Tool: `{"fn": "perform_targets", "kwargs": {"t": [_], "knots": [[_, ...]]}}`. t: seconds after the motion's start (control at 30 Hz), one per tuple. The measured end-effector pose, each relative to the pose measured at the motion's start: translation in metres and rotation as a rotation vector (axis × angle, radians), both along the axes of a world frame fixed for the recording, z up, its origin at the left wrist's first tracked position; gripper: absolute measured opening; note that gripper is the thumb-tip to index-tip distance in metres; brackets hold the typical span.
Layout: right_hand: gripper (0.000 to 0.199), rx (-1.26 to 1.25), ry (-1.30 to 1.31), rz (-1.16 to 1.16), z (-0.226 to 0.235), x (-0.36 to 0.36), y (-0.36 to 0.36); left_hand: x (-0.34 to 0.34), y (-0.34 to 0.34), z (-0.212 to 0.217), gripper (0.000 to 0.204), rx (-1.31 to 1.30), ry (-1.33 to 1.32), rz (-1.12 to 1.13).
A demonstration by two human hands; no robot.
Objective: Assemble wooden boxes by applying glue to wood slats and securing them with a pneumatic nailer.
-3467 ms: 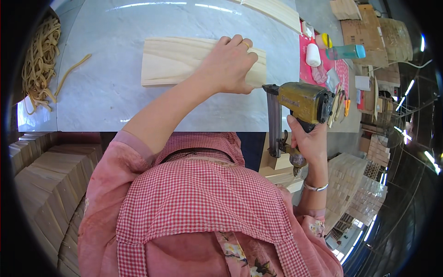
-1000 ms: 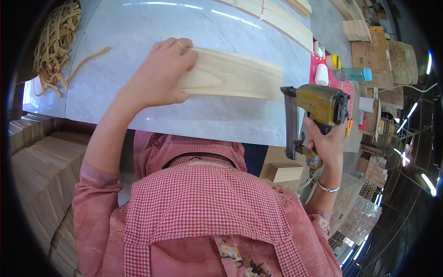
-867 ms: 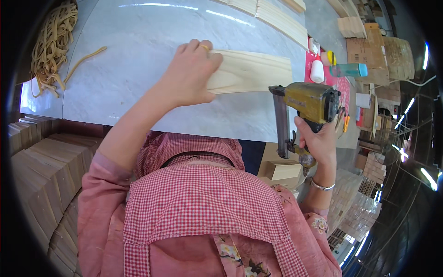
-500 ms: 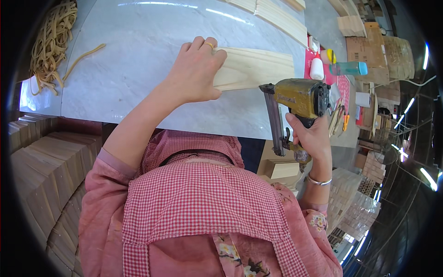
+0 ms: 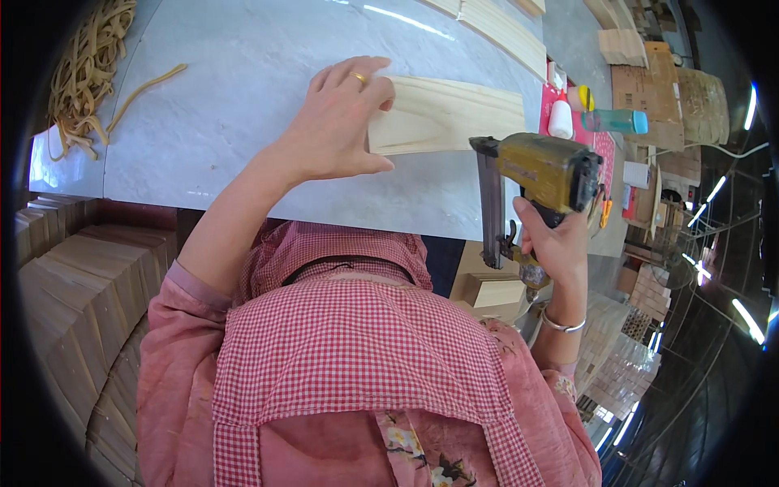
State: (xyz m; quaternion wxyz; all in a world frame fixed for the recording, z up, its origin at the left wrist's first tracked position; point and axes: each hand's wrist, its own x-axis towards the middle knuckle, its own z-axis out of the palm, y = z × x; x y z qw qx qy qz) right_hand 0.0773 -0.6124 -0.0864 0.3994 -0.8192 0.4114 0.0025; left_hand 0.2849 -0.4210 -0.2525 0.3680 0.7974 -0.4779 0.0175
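A pale wooden board [image 5: 454,120] lies flat on the marbled worktop. My left hand [image 5: 337,118] is at its left end, the index finger bent over the upper corner and the thumb along the lower edge; the other fingers stretch past it. A gold ring shows on this hand. My right hand [image 5: 556,243] is wrapped round the handle of a worn yellow-and-black pneumatic staple gun [image 5: 540,170]. The gun's nose is at the lower right corner of the board; whether it touches the wood I cannot tell.
Tan strips [image 5: 89,77] lie heaped at the far left of the worktop [image 5: 219,89], one strip lying loose. Long boards [image 5: 503,36] lie at the back. A white bottle [image 5: 560,118] and a teal bottle [image 5: 617,122] are on the right. Stacked wood [image 5: 89,300] stands at lower left.
My left hand has loosened a little and slid left, baring more of the board's end, and its outer fingers have straightened. The staple gun stays in my right hand, shifted slightly right.
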Motion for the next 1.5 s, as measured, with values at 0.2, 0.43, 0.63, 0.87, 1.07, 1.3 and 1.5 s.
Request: {"fn": "perform_targets", "kwargs": {"t": [0.2,0.43,0.63,0.87,1.07,1.3,1.5], "knots": [[0.018,0.009,-0.125,0.12,-0.007,0.005,0.034,0.001,0.016,-0.017,0.058,-0.182,0.242,-0.079],[0.022,0.054,-0.094,0.196,-0.014,0.02,0.061,0.002,0.018,-0.024,0.056,-0.263,0.33,-0.114],[0.021,0.067,0.035,0.137,-0.01,0.027,0.069,0.002,0.016,-0.027,0.055,-0.284,0.32,-0.108],[0.019,0.064,0.065,0.124,-0.008,0.028,0.073,0.002,0.015,-0.026,0.056,-0.261,0.37,-0.112],[0.024,0.006,0.05,0.175,-0.011,0.03,0.072,0.002,0.012,-0.03,0.054,-0.369,0.293,-0.075],[0.02,-0.015,-0.017,0.221,-0.005,0.045,0.072,-0.002,0.014,-0.033,0.055,-0.354,0.35,-0.064],[0.021,-0.03,-0.054,0.25,-0.01,0.064,0.066,-0.002,0.014,-0.037,0.06,-0.38,0.358,-0.045]]}}
